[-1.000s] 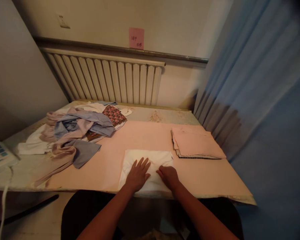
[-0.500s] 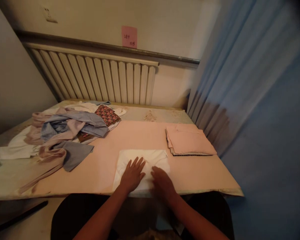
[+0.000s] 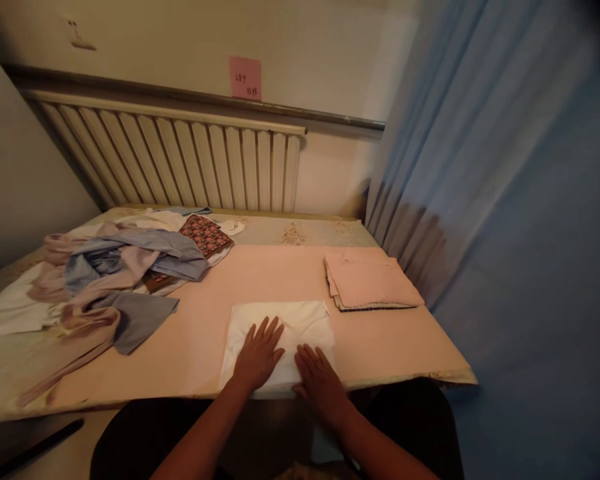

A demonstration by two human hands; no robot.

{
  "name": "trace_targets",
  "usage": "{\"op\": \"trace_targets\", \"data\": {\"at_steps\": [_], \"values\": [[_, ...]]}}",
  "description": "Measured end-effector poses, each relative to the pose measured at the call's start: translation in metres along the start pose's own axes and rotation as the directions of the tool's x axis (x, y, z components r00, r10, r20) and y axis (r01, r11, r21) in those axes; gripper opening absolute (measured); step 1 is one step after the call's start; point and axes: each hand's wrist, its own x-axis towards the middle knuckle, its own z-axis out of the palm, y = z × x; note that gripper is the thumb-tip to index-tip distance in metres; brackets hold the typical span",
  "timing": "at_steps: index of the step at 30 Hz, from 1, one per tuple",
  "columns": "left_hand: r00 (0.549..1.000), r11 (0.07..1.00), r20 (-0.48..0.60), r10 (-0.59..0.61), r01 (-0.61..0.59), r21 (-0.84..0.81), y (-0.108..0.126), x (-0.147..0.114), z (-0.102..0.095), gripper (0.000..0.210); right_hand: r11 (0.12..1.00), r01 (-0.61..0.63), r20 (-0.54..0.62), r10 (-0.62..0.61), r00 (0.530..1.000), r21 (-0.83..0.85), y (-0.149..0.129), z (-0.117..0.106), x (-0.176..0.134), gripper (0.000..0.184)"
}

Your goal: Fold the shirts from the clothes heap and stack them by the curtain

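A white cloth (image 3: 300,315), roughly rectangular and slightly wrinkled, lies at the front edge of the table in front of me. My left hand (image 3: 260,353) rests flat on its left half with the fingers spread. On the lower right part of the cloth lies my right hand (image 3: 320,380), palm down, fingers stretched out. Neither hand grips anything. The palms cover part of the cloth, so its surface beneath them is hidden.
A folded stack of pink cloth (image 3: 373,280) sits on the pink table cover (image 3: 275,270) at right. Crumpled garments (image 3: 135,250) and a dark patterned cloth (image 3: 205,235) are heaped at left. Behind stands a radiator (image 3: 205,157); a blue curtain (image 3: 430,153) hangs at right.
My right hand, blurred before, now lies flat on the cloth with its fingers extended. My left hand stays flat on it. The whole view has shifted slightly.
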Motion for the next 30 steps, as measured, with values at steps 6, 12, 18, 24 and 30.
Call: {"op": "trace_targets", "data": {"at_steps": [6,12,18,24,30], "values": [[0.999,0.999,-0.001,-0.045,0.045,0.013,-0.005,-0.011,-0.008,0.054,0.999,-0.048,-0.012,0.048,0.999,-0.019,0.003,-0.001,-0.014,0.067],[0.999,0.999,-0.008,-0.041,0.042,0.021,-0.015,-0.030,-0.014,0.055,0.995,-0.090,-0.033,0.088,0.996,-0.049,0.004,-0.003,-0.025,0.057],[1.000,0.999,-0.005,0.005,-0.005,0.034,-0.019,-0.052,-0.019,0.056,0.994,-0.066,-0.047,0.062,0.997,-0.084,0.008,0.002,-0.036,0.057],[0.995,0.995,0.058,0.076,-0.080,0.063,-0.023,-0.072,-0.034,0.061,0.999,-0.001,-0.118,-0.004,0.993,-0.042,0.021,0.001,-0.040,0.050],[0.993,0.992,0.033,0.113,-0.115,0.046,-0.029,-0.090,-0.031,0.060,0.999,0.012,-0.100,-0.016,0.995,-0.036,0.022,-0.014,-0.035,0.043]]}}
